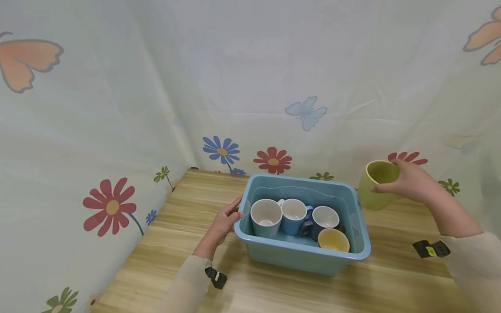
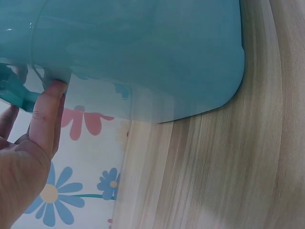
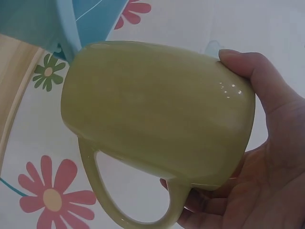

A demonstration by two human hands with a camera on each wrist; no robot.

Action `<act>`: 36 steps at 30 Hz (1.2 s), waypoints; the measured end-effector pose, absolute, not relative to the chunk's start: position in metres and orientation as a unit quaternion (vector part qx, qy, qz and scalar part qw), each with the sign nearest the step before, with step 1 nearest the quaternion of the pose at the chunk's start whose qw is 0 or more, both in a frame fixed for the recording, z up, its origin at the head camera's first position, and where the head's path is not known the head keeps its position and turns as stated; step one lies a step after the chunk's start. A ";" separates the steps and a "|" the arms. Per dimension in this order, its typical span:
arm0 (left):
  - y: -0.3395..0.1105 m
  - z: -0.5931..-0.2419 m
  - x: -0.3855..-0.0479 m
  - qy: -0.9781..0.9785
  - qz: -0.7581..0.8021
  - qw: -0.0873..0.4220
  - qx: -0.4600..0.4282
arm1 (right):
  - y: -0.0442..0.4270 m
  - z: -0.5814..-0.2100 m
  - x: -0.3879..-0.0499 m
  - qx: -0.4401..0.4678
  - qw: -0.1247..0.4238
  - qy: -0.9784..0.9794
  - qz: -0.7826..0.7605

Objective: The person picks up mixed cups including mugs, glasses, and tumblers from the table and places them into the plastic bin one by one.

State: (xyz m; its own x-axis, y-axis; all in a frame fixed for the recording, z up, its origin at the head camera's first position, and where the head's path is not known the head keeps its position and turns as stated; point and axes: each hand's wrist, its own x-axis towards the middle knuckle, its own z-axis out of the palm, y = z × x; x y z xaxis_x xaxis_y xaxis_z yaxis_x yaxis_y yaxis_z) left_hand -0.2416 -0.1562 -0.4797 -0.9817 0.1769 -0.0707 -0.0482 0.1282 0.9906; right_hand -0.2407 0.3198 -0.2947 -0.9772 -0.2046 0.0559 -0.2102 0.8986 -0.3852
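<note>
A yellow-green mug [image 1: 367, 191] is held up by my right hand [image 1: 411, 180], beside the right end of a blue plastic bin [image 1: 297, 256]. Thumb and fingers pinch it near the rim; in the right wrist view the whole mug [image 3: 157, 109] and its handle show, with my hand [image 3: 267, 157] at one end. My left hand [image 1: 225, 221] grips the bin's left rim, thumb on top, fingers below. Inside the bin stand a pale ribbed mug [image 1: 266, 217], a blue mug [image 1: 293, 217], a dark mug [image 1: 325, 217] and a cup with a yellowish inside [image 1: 332, 240].
The bin stands on a wood-grain table [image 1: 156, 248]. A white curtain [image 1: 250, 87] printed with flowers and butterflies hangs behind the table and along its left side. Black bands with small devices sit at both wrists.
</note>
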 end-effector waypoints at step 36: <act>-0.156 -0.476 -0.238 0.742 0.662 0.087 0.053 | 0.244 -0.293 -0.238 0.179 -0.029 -0.946 0.270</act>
